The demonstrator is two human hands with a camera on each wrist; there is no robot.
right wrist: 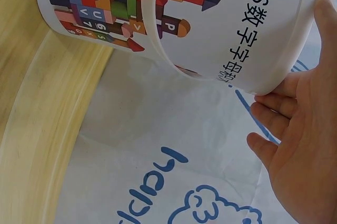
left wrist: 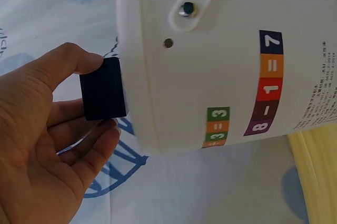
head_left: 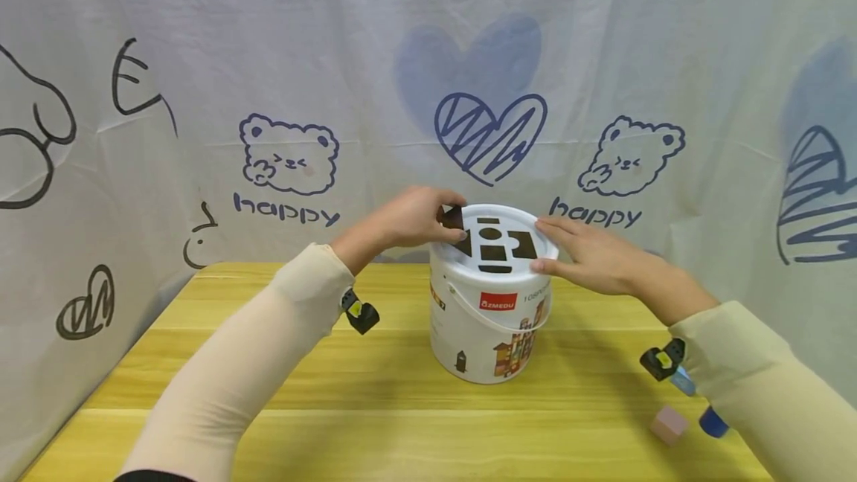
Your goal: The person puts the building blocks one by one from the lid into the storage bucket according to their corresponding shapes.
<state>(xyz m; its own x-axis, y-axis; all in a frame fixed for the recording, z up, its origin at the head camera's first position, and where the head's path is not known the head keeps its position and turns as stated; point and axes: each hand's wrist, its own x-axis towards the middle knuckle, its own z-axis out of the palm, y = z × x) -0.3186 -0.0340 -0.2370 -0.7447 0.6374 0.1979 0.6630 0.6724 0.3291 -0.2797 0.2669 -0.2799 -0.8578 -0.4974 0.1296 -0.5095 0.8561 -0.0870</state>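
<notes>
A white bucket (head_left: 492,333) with a handle and printed block pictures stands upright on the wooden table. Its white lid (head_left: 477,257) has several shaped holes that look dark. At the lid's left edge my left hand (head_left: 422,218) pinches a dark block (left wrist: 103,88) between thumb and fingers; in the left wrist view one end of the block is right at the lid. My right hand (head_left: 592,251) touches the opposite side of the lid rim with mostly straight fingers. In the right wrist view, the right hand (right wrist: 300,129) has its fingertips along the bucket's rim.
On the table (head_left: 375,422) at the right front lie a pink block (head_left: 669,425), a blue block (head_left: 713,422) and a light blue block (head_left: 683,381), the last partly hidden by the right wrist camera. A printed curtain (head_left: 375,110) hangs behind the table.
</notes>
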